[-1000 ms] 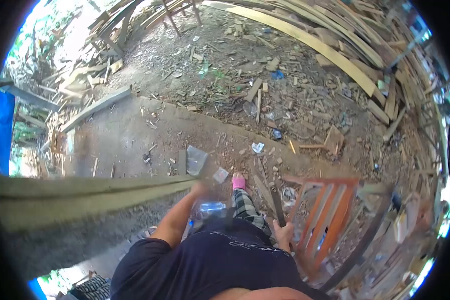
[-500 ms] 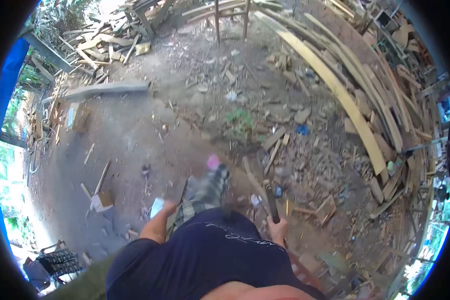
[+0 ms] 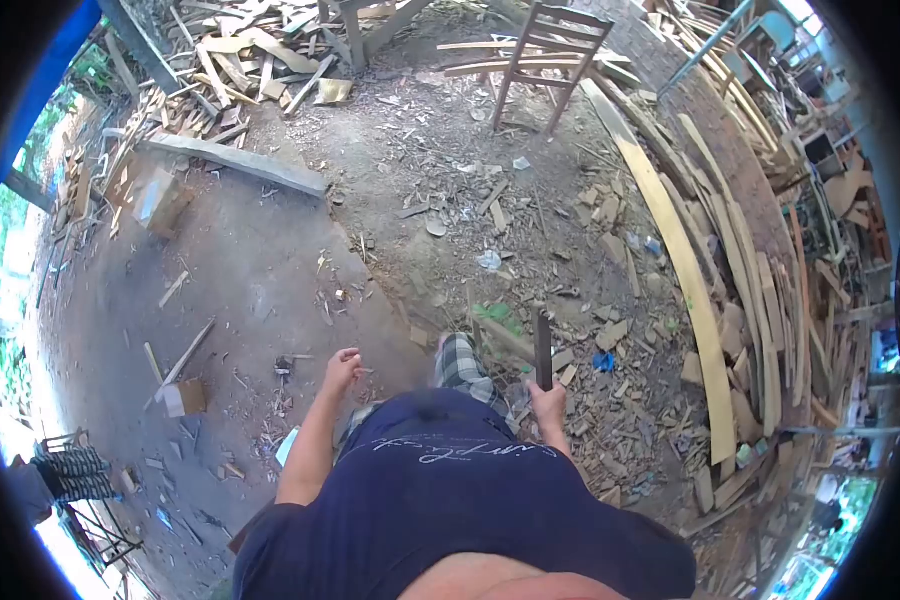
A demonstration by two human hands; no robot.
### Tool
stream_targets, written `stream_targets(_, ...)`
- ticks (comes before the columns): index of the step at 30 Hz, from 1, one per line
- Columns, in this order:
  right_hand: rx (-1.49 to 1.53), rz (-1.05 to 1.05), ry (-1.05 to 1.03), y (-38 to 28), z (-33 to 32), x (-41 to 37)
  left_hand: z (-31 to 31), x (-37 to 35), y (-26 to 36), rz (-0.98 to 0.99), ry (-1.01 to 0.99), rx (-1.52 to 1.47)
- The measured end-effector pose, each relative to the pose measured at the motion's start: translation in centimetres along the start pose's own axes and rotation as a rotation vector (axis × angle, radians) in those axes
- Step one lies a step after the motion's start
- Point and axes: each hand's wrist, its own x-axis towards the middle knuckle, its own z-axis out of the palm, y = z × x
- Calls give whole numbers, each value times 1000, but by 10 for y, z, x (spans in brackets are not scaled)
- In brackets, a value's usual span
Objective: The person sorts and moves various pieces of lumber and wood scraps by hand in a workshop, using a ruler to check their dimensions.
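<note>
My right hand [image 3: 547,405] is wrapped round the lower end of a dark, narrow, flat bar [image 3: 542,348], which points up and away from my body. Its exact kind is not clear from here. On the other side, my left hand [image 3: 344,370] hangs in front of me with its fingers loosely curled and apart, nothing visible in them. Below, a leg in checked cloth [image 3: 463,362] shows between the hands, over dirt strewn with wood chips.
A wooden chair [image 3: 550,65] stands ahead. Long boards [image 3: 685,270] lie along the right, and scrap wood [image 3: 260,60] is heaped at the far left. A thick beam [image 3: 240,165] and cardboard box [image 3: 158,203] lie to the left, with a small box [image 3: 186,398] nearer.
The view has shifted forward, bringing the whole chair into sight. My left hand has come up and forward from beside my body. The bar in my right hand now points more straight ahead.
</note>
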Motion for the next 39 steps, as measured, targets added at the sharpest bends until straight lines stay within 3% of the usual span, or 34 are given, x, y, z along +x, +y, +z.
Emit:
stream_targets(8, -45, -58, -60, -76, 57, 160, -15, 85, 10, -83, 231, 74)
stream_targets(11, -124, -87, -65, -135, 78, 224, 10, 151, 62, -145, 339, 152)
stream_targets(12, -197, -65, -82, -150, 80, 234, 18, 170, 81, -54, 327, 102)
stream_targets(15, -199, 15, -175, -220, 91, 283, 64, 213, 219, 228, 226, 129)
stream_targets(19, -267, -85, -207, -263, 118, 361, 108, 229, 369, 369, 206, 3)
stream_targets(25, -393, -113, -146, -368, 173, 442, 94, 298, 477, 375, 187, -55)
stream_targets(28, -283, -113, -127, -420, 210, 465, 80, 351, 558, 511, 139, -55)
stream_targets(32, -287, -58, -182, -476, 280, 523, 87, 380, 715, 808, 88, -20)
stream_targets(34, -303, -79, -186, -529, 304, 547, 88, 376, 787, 1046, -66, -47)
stream_targets(36, -313, -83, -199, -565, 325, 567, 89, 368, 856, 1473, -214, 106)
stream_targets(39, -340, -119, -185, -605, 359, 592, 96, 369, 929, 1653, -486, -126)
